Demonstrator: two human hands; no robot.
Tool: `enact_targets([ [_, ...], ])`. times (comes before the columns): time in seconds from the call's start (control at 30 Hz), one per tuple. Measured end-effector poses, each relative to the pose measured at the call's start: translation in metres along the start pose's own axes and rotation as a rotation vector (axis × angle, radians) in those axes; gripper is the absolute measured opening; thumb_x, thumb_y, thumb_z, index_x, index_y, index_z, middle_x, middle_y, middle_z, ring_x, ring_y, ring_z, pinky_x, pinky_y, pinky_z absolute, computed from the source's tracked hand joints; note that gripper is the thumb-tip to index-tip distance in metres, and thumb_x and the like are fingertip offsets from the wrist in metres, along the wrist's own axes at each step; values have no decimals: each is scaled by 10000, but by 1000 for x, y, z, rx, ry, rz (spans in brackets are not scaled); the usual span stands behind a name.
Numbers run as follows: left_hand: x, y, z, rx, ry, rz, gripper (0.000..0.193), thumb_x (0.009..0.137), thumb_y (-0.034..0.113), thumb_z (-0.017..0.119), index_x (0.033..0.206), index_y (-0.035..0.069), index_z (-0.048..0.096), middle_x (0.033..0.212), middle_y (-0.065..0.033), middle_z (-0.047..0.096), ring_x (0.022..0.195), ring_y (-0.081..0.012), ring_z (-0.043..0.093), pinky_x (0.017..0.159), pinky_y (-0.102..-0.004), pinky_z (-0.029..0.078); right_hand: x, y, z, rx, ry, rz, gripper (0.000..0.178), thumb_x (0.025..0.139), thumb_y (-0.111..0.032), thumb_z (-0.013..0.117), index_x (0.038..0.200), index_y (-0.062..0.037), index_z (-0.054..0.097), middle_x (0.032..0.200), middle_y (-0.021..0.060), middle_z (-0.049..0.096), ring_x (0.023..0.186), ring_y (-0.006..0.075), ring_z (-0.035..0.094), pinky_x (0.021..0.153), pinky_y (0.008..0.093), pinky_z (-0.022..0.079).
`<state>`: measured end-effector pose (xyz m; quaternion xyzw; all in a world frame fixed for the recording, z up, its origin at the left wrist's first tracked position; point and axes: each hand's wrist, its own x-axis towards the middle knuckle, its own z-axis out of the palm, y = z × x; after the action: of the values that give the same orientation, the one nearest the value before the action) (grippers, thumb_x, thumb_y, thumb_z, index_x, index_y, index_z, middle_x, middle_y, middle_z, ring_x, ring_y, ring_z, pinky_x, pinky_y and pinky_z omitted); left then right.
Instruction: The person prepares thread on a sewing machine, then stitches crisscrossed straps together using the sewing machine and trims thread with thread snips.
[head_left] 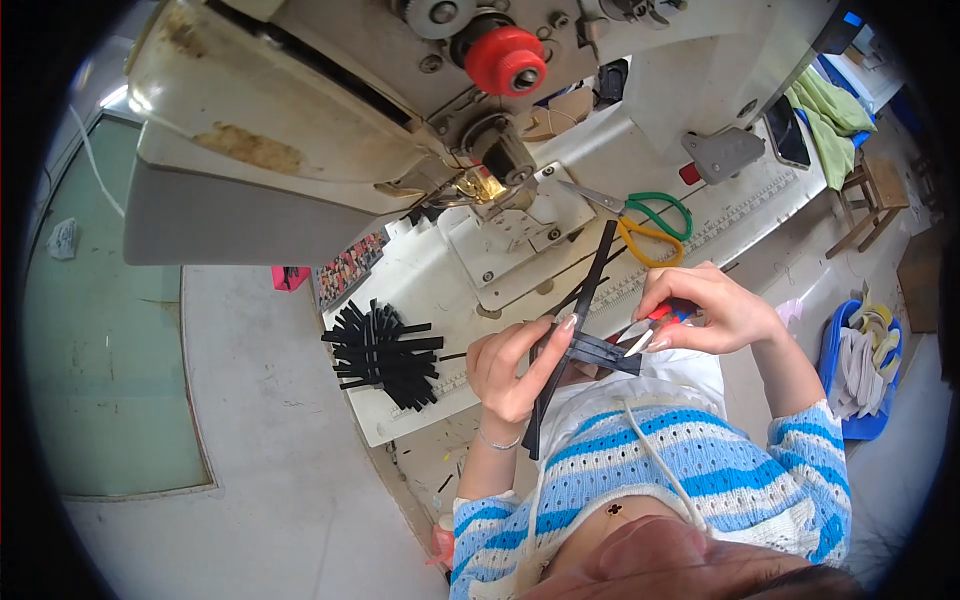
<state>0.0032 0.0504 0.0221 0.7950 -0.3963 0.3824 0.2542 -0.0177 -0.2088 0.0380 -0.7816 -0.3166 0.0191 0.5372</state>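
Black straps (570, 330), light and limp, were pinched at their crossing by the left hand (510, 365) while the right hand (705, 310) closed around red-handled snips (655, 325).

A long black strap (575, 330) looks like matt woven webbing, as does the heap of cut black strips (385, 355). The small snips (652, 328) show bright bare metal blades and glossy red plastic grips. The sewing machine (300, 110) is cream-painted metal, worn and rust-stained, with a shiny red plastic knob (506, 60). The scissors (640, 215) have dull steel blades and smooth green and yellow plastic handles. The table top (440, 290) is smooth white laminate. The sweater sleeve (800, 480) is open-knit blue and white yarn.
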Motion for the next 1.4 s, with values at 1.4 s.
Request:
enact_targets([
  [1.4, -50, -137, -129, -631, -82, -1206, 463, 673, 103, 758, 1065, -50, 563, 809, -75, 655, 776, -164, 623, 732, -313, 485, 7, 49, 41, 383, 331, 193, 379, 828, -292, 649, 1010, 4, 498, 867, 37, 503, 785, 107, 494, 710, 233, 410],
])
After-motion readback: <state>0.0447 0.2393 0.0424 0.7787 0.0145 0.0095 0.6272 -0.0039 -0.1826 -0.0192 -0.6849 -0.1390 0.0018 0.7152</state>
